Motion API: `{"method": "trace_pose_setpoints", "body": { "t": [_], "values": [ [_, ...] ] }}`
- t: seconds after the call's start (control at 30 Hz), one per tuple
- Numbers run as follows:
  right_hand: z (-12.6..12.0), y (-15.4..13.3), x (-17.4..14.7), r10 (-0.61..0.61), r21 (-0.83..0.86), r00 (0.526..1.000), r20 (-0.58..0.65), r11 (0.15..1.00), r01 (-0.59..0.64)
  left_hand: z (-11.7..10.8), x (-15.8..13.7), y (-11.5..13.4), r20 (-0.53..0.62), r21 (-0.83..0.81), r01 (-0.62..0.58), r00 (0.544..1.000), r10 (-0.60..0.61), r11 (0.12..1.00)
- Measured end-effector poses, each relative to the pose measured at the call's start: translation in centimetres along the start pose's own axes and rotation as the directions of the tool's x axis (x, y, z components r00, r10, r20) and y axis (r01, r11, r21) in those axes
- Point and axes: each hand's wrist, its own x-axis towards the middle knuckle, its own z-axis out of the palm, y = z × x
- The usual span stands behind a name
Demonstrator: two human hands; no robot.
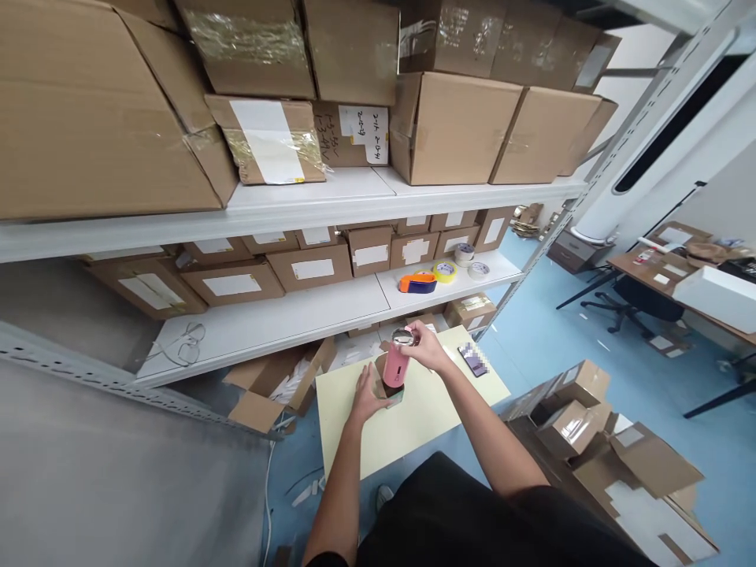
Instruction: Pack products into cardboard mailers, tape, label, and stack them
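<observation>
- Brown cardboard box, upper centre of the frame: sideways black handwriting, apparently beginning "1-3" in two lines; the rest is uncertain.
- White paper label on that box: sideways handwritten numbers, seemingly "2-12" and "2-13"; endings unclear.
- Pink cylindrical bottle, centre: dark print, too small to read.

L hand is cupped, thumb stretched fwd & well apart from the fingers, which point up & away in a wide grip. L forearm runs fwd, angled slightly R. R hand sits a bit higher & farther fwd, back of hand up, fingers curled in a grip, wrist bent inward. R forearm slants fwd-L, bare like the L. Hands are close tog., not touching.
</observation>
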Motion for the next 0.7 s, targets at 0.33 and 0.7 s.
{"method": "trace_pose_setpoints", "body": {
  "t": [0.33, 0.7],
  "values": [
    [3.3, -1.5, -1.7, 0.139, -0.127, 0.986, -0.095, 0.980, -0.150, -2.3, -0.8, 11.0, -0.177, -0.053, -0.088, 0.981, 0.078, 0.995],
    [2.7, 1.6, -5.6, 0.115, 0.416, 0.916, 0.385, 0.864, -0.283, -6.5, 0.0, 15.7, -0.107, -0.627, -0.117, 0.992, 0.064, 0.770]
  ]
}}
